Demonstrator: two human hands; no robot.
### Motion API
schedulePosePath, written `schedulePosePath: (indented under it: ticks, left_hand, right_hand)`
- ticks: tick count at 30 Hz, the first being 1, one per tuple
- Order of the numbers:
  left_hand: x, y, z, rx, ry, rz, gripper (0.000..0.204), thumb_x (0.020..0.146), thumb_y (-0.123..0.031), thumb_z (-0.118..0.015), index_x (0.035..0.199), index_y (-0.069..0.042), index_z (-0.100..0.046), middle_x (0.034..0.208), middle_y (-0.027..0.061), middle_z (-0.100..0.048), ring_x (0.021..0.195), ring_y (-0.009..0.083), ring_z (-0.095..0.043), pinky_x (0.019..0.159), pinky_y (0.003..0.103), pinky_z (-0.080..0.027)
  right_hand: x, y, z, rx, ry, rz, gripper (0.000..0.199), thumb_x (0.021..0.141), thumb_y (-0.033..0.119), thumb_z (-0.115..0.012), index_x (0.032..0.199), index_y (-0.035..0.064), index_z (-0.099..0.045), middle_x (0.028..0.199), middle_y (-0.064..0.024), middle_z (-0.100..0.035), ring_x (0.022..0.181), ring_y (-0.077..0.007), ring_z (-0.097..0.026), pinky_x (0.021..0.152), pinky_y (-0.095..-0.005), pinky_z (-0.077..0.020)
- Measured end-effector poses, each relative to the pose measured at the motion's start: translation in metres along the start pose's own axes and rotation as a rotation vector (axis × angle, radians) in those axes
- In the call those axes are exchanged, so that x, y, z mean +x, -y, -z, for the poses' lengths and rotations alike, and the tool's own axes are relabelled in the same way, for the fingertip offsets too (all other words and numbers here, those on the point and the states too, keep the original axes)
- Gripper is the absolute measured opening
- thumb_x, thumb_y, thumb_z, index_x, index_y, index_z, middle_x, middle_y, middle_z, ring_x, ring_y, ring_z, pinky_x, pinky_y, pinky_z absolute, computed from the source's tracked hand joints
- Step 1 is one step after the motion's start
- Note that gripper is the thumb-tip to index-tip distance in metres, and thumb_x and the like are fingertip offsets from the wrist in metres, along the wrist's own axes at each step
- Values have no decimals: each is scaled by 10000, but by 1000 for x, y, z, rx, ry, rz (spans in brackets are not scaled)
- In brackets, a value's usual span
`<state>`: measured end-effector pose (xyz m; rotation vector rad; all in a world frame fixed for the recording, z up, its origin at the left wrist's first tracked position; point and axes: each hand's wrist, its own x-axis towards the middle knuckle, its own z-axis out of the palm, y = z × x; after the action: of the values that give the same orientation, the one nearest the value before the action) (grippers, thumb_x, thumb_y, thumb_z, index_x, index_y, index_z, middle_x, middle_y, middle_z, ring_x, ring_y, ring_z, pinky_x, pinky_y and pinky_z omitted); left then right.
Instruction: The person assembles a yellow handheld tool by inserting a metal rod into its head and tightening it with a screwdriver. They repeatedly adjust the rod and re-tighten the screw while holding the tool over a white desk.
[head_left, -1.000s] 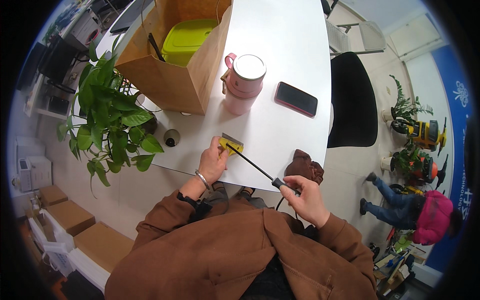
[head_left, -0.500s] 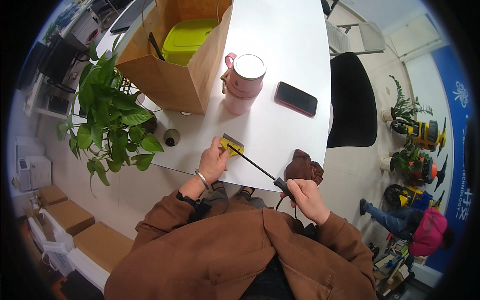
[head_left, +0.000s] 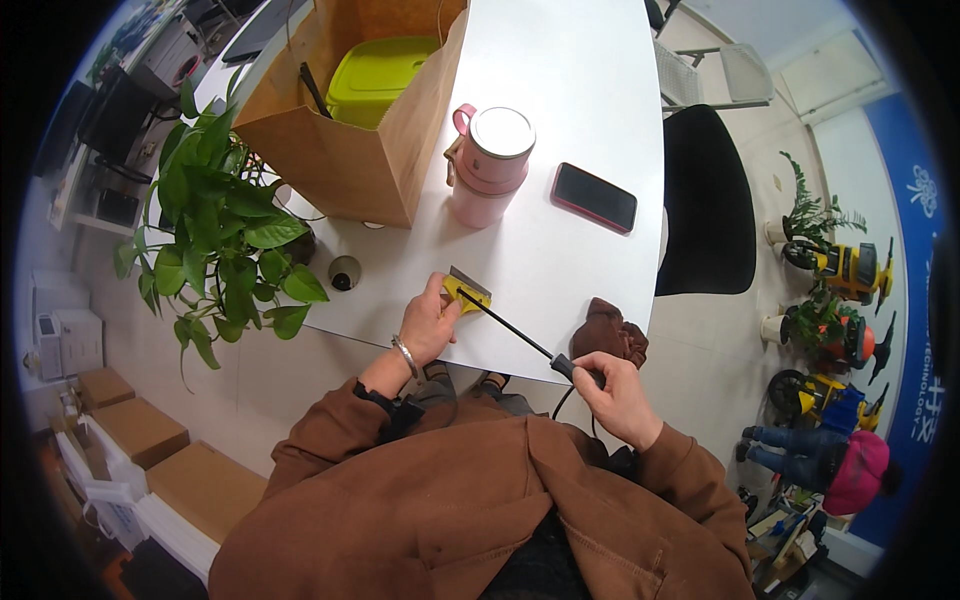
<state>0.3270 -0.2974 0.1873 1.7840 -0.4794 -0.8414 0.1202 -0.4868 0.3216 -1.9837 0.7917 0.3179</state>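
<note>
My left hand (head_left: 428,325) pinches a small yellow scraper (head_left: 470,294) with a flat grey metal blade along its far edge, close over the front of the white table. In my right hand (head_left: 618,394) is the black handle of a screwdriver (head_left: 512,329). Its long dark shaft slants up and left, and the tip meets the yellow body of the scraper. Fingers hide part of both the handle and the scraper. Just beyond my right hand, a crumpled brown cloth-like item (head_left: 608,333) lies at the table's edge.
On the white table (head_left: 570,80) stand a pink tumbler (head_left: 487,185), a paper bag (head_left: 330,170) holding a green-lidded box (head_left: 380,75), a small cup (head_left: 344,273) and a leafy plant (head_left: 225,230). A phone (head_left: 595,197) lies right of the tumbler. A black chair (head_left: 708,200) adjoins the right edge.
My right hand has shifted its grip on the screwdriver handle, its fingers now further over it. The scraper stays in my left hand. A person at the far right has moved their legs.
</note>
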Motion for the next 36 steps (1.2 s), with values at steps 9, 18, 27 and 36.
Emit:
schedulePosePath:
  ticks: [9, 18, 27, 36]
  left_hand:
    - [0, 2, 1, -15, -8, -8, 276, 928, -80, -549, 1142, 8, -398, 700, 148, -662, 460, 210, -616, 456, 331, -487]
    - [-1, -2, 1, -36, -9, 13, 335, 936, -46, -544, 1218, 32, -380, 713, 104, -639, 464, 144, -580, 432, 278, -465]
    - [0, 0, 1, 22, -11, 29, 324, 924, -73, -547, 1193, 28, -397, 731, 167, -676, 467, 224, -628, 462, 339, -499]
    - [2, 4, 3, -111, -15, 47, 382, 919, -58, -558, 1232, 53, -369, 797, 164, -698, 472, 192, -627, 459, 316, -500]
  right_hand:
    - [-1, 4, -7, 207, -67, 6, 222, 803, 97, -730, 986, -10, -665, 841, -140, -696, 760, -235, -703, 659, -304, -547]
    - [-7, 17, -3, -127, -352, 412, 214, 809, 115, -742, 981, 5, -678, 858, -127, -671, 732, -262, -683, 641, -335, -544]
    - [-3, 7, -6, -190, -353, 505, 182, 822, 75, -714, 981, 7, -659, 855, -124, -641, 712, -271, -629, 630, -334, -492]
    - [0, -8, -13, -14, -292, 348, 243, 871, 114, -703, 1063, 6, -601, 838, -128, -635, 703, -246, -637, 640, -336, -510]
